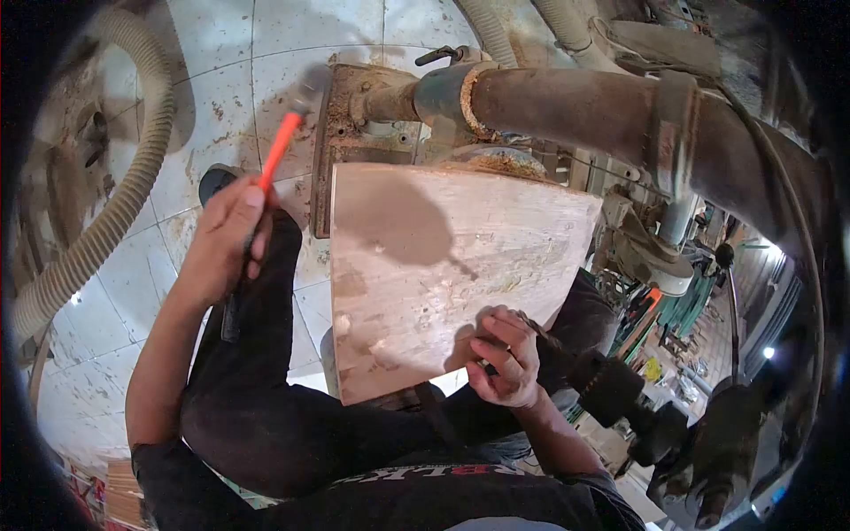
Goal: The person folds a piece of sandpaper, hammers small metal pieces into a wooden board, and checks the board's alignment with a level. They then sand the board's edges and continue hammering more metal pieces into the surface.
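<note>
My left hand [228, 232] is wrapped around the handle of a hammer [282, 146], raised to the left of the board. The handle is orange above the grip and black below it; the dark head is blurred by motion. A pale wooden board [443, 265] with a rough, marked surface lies over my lap. Near the board's lower right edge is my right hand [509, 358], its fingers curled and pinched together. Whatever sits between those fingertips, if anything, is too small to make out. Just beyond them shows a drill bit [537, 327] in a dark chuck [606, 388].
A thick rusty machine column [567, 97] runs across the top right, joined to a dusty metal base [354, 146]. A ribbed hose [150, 159] curves along the left over the white tiled floor [217, 111]. Lever handles [733, 301] and tools crowd the right side.
</note>
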